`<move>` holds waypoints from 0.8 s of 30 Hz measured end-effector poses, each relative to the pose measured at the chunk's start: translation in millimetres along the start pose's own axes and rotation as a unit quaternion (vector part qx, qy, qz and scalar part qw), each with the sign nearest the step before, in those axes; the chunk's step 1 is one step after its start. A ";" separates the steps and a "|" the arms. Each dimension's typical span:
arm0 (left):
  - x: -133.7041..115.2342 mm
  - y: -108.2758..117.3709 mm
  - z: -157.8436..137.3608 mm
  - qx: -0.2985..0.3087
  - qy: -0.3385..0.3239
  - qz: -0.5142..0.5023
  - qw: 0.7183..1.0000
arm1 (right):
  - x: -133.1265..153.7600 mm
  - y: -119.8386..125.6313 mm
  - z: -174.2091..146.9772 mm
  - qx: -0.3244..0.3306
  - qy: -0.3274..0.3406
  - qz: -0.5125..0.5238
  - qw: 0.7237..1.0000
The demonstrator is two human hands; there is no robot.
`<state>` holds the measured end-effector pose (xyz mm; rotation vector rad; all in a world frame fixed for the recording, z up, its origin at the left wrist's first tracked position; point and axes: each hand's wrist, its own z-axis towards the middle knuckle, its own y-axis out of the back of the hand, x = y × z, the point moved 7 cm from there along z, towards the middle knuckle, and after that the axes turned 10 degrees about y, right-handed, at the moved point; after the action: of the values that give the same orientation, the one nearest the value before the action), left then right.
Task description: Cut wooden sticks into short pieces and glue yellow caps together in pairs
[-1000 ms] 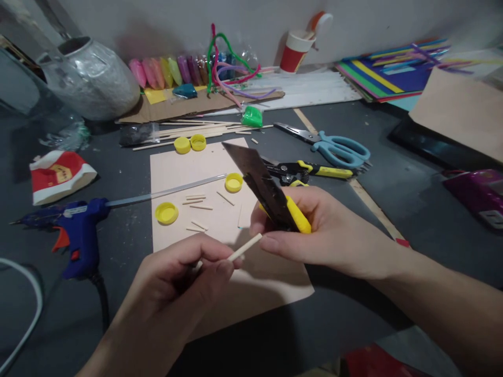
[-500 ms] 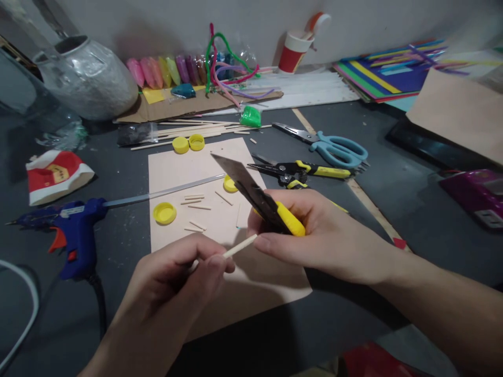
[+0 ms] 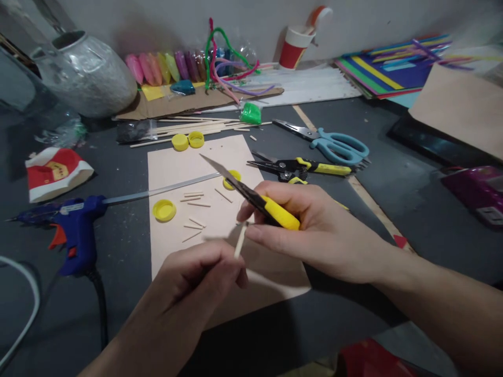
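My left hand (image 3: 200, 283) is closed, pinching a short thin wooden stick (image 3: 240, 243) that points up from between thumb and forefinger. My right hand (image 3: 302, 230) grips a yellow-and-black utility knife (image 3: 275, 210), its blade aimed up and to the left. The right thumb and a fingertip touch the stick's upper end. Below them lies a pale sheet of paper (image 3: 176, 165) with several short cut stick pieces (image 3: 199, 204). Yellow bottle caps sit on it, one cap (image 3: 164, 210) at the left and another cap (image 3: 231, 179) behind the blade.
A blue glue gun (image 3: 80, 230) lies left, its clear glue stick (image 3: 165, 187) reaching over the paper. Pliers (image 3: 298, 168) and blue-handled scissors (image 3: 338, 146) lie right. Long wooden sticks (image 3: 212, 127), a metal pot (image 3: 88, 73) and a paper cup (image 3: 293, 48) are behind.
The stick has turned from slanting to nearly upright. My right hand has shifted slightly left and the knife blade has tilted lower. Another thin piece now shows on the paper.
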<state>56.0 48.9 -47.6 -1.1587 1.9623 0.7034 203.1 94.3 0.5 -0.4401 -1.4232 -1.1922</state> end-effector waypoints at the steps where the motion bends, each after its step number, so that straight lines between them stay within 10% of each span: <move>1: 3.6 1.1 0.3 -0.007 0.017 -0.031 0.999 | 2.5 1.4 -0.9 -0.001 0.014 -0.054 0.998; 6: 14.3 3.5 0.0 -0.029 0.080 -0.183 0.980 | 3.6 -8.0 -9.1 0.090 0.047 -0.252 0.962; 24: 9.9 10.8 2.2 -0.069 0.061 -0.239 0.967 | -3.5 -17.6 -14.3 0.143 0.023 -0.326 0.934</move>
<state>43.9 50.5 -56.0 -1.7170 1.6494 0.5239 197.0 76.4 -12.5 0.2953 -1.7311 -1.4630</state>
